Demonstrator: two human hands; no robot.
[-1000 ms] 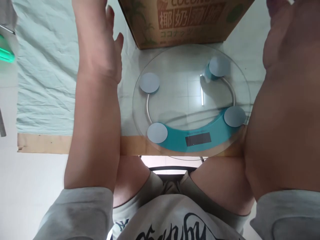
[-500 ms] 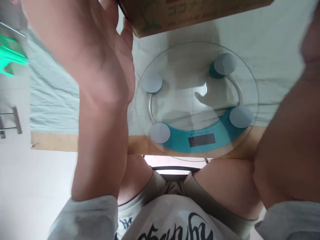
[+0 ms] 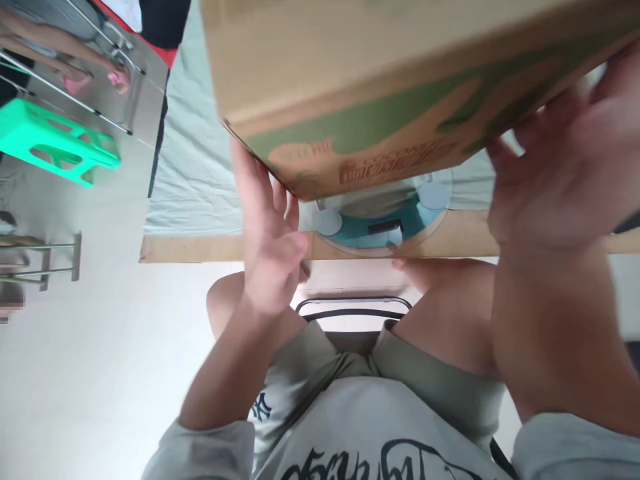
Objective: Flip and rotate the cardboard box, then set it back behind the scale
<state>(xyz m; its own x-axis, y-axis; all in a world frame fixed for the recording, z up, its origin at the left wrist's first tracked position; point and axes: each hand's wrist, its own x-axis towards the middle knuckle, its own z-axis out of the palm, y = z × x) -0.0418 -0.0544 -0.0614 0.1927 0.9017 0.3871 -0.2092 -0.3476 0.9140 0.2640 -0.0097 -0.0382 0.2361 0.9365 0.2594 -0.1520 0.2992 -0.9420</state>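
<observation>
A large brown cardboard box [image 3: 380,120] with green and red print fills the top of the view, tilted and held up above the table. My left hand [image 3: 273,233] supports its lower left corner, fingers going behind and under it, thumb out in front. On the other side my right hand [image 3: 565,153], blurred, grips the box's right end; some of its fingers are hidden. Beneath the box lies a round glass bathroom scale [image 3: 350,233] with a teal display section at the table's near edge. The box hides the scale's far part.
The table has a pale green cloth [image 3: 195,153] and a wooden front edge [image 3: 200,248]. At left, a green plastic stool [image 3: 60,143] and a metal rack [image 3: 55,257] stand on the floor. Another person's legs [image 3: 65,50] show at the upper left.
The box has come nearer and lower in view, now covering much of the scale. Both hands are in sight around it, and the view has shifted, showing more floor at the left.
</observation>
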